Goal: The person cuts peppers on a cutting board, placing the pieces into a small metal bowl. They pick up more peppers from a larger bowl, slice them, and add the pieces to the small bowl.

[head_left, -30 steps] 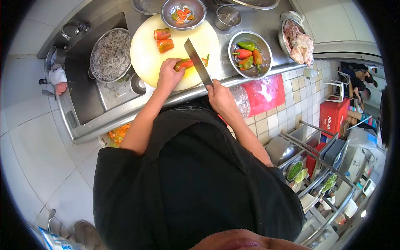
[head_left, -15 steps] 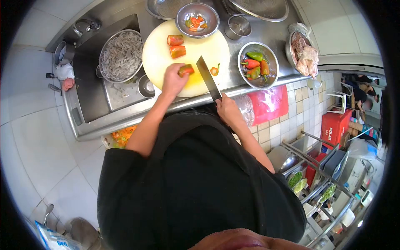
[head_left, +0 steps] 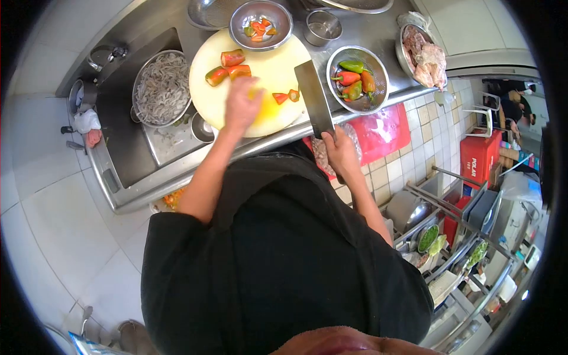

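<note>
Over the round pale cutting board [head_left: 204, 65], my left hand [head_left: 244, 105] is smeared by motion, just below a few cut red pepper pieces [head_left: 232, 58]. My right hand [head_left: 343, 155] grips the handle of a cleaver [head_left: 315, 97], whose wide blade rests over the board's right edge. Between my left hand and the blade lie small pepper pieces [head_left: 280, 98]. A steel bowl [head_left: 241, 36] of small pepper pieces overlaps the board's far edge. To the right, a perforated bowl [head_left: 381, 98] holds several whole red, orange and green peppers.
On the left is a sink [head_left: 118, 145] with a colander of greyish strips [head_left: 161, 89]. A small steel pot [head_left: 323, 28] stands behind the perforated bowl. Raw meat [head_left: 429, 64] fills a bowl at the counter's right end. Metal racks [head_left: 467, 228] and a red cooler [head_left: 480, 157] are at right.
The pepper piece from my left hand now lies beside the others on the board. My left hand has moved up slightly; the cleaver has shifted right. The view has also shifted.
</note>
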Motion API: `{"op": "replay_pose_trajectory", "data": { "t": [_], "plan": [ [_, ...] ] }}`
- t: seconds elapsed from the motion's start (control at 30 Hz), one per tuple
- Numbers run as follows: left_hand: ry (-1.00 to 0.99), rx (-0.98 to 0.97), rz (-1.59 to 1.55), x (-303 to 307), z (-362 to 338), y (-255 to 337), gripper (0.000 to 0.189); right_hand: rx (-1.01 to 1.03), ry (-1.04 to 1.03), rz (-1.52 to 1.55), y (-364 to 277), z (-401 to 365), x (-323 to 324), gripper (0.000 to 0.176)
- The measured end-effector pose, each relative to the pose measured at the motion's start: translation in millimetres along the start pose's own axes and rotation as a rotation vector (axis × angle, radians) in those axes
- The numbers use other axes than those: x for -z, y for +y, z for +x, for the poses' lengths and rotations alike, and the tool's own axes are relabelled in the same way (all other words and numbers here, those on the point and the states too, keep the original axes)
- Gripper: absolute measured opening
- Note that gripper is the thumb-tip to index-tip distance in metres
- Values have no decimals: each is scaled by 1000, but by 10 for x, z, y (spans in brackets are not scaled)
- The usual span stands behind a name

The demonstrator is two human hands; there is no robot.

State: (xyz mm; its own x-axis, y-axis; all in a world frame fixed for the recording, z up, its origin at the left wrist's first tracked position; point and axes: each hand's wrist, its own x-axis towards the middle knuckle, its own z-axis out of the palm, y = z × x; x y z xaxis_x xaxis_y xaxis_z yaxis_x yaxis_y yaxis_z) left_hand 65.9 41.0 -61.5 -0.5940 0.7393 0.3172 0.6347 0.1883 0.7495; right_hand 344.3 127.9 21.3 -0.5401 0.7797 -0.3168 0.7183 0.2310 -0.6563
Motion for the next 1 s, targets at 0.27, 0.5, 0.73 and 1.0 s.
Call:
{"op": "replay_pose_trajectory", "data": {
  "t": [0.27, 0.5, 0.73, 1.0],
  "plan": [
    [-338, 339, -226, -339, -61, 63, 42, -72, -23, 32, 108, -121, -58, 32],
    [-173, 74, 98, -137, -404, 71, 37, 79, -52, -154, -193, -101, -247, 27],
    [-71, -36, -24, -60, -466, -13, 28, 119, -107, -250, -383, -82, -306, 25],
    [-56, -115, -55, -96, -384, 6, 11, 185, -55, -291, -496, -168, -387, 20]
  ]
}}
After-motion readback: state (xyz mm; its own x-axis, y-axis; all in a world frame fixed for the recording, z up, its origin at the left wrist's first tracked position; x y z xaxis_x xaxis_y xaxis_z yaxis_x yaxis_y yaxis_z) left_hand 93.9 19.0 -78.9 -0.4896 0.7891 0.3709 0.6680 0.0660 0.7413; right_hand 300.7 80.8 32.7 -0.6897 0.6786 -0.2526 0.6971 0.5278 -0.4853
